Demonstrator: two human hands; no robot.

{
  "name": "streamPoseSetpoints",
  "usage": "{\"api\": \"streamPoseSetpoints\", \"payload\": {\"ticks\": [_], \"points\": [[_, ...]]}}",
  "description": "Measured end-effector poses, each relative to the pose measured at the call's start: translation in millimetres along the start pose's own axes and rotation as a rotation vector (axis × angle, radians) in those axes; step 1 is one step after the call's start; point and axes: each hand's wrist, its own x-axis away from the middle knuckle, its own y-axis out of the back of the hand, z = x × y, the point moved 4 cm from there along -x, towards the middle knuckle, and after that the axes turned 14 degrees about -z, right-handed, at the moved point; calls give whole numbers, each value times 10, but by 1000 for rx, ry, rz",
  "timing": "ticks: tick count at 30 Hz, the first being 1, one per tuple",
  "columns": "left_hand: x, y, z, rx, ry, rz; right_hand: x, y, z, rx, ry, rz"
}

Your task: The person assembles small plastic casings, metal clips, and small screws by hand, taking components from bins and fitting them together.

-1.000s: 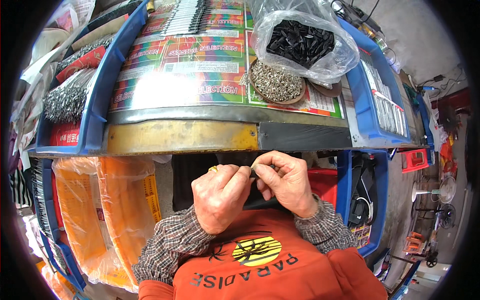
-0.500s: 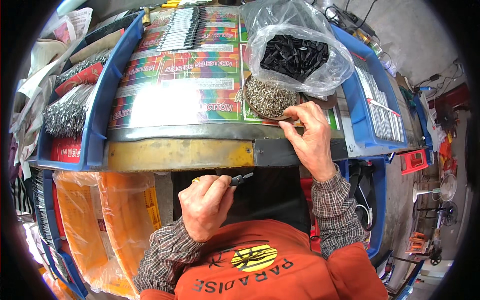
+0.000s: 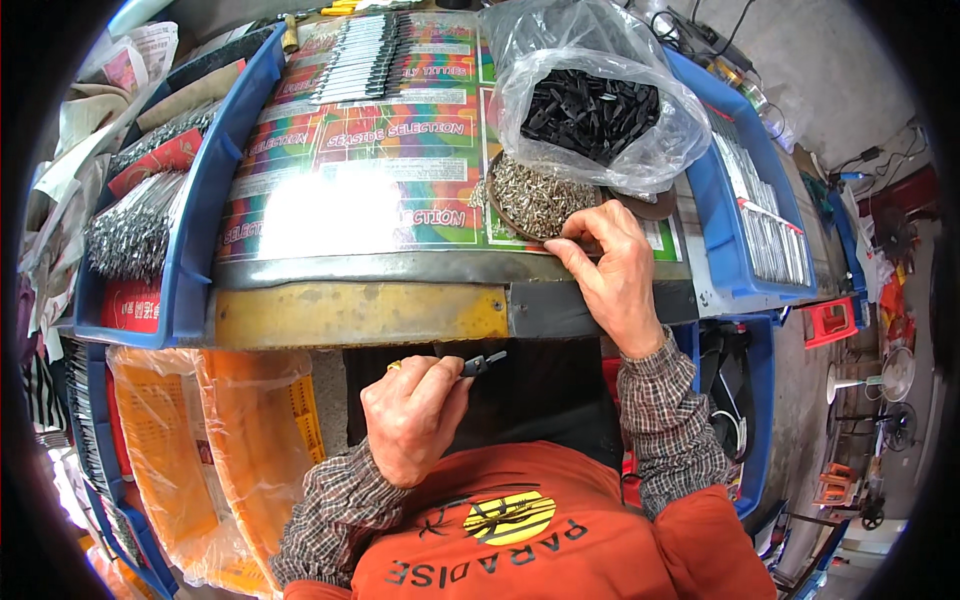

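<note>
Close to my body, below the table edge, my left hand is closed around a small black plastic piece with a thin pale tip pointing right. The fingers cover the rest of that piece. At the near rim of a round brown dish, my right hand has thumb and forefinger pinched together; anything between them is too small to make out. Small silvery metal pins are heaped in the dish. Just behind it, a clear plastic bag stands open with many black plastic pieces inside.
A row of thin metal-and-black parts lies at the far left of the patterned tabletop. Blue trays with thin metal parts flank it, another blue tray being on the right. Below left hangs a plastic-lined orange crate.
My right hand has shifted slightly left and toward me along the dish rim, its thumb and forefinger coming closer together. My left hand still holds the black plastic piece, almost unmoved.
</note>
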Motion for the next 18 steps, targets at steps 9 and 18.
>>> {"api": "streamPoseSetpoints", "payload": {"ticks": [9,18], "points": [[-32,38,-39,11,15,19,-90,37,12,-153,-175,89],[31,50,-61,97,118,80,242,158,345,-322,-301,147]]}}
